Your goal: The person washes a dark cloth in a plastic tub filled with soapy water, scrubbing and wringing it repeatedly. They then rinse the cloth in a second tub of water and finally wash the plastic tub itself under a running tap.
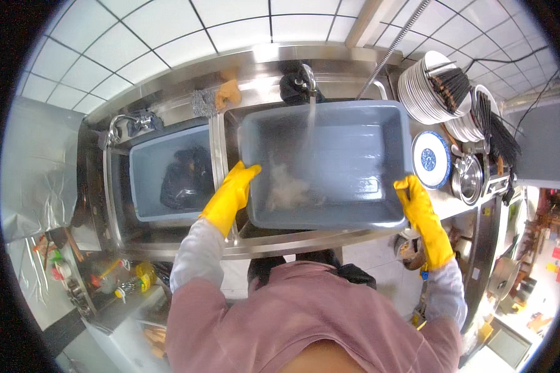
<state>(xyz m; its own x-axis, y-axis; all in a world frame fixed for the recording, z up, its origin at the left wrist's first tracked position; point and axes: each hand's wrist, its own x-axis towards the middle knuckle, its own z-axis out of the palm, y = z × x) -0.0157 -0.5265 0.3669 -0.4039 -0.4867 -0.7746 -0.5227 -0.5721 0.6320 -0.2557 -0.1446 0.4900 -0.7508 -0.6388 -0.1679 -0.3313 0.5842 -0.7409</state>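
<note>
A large grey plastic tub (345,140) sits over the right sink basin, slightly tilted in view. My left hand (235,186), in a yellow rubber glove, grips its left rim. On the opposite side my right hand (410,193), gloved the same way, holds the right rim. Water (312,114) runs from the chrome faucet (309,77) into the tub. Pale, blurred splash or foam (287,186) shows on the left part of its floor.
Left of the tub, another sink basin holds a grey-blue tub (151,182) with a dark object (186,179). A steel scrubber (204,102) and an orange cloth (228,93) lie behind. Stacked white plates (413,93), chopsticks (450,88), a blue-rimmed plate (430,161) and metal bowls (467,179) stand at right.
</note>
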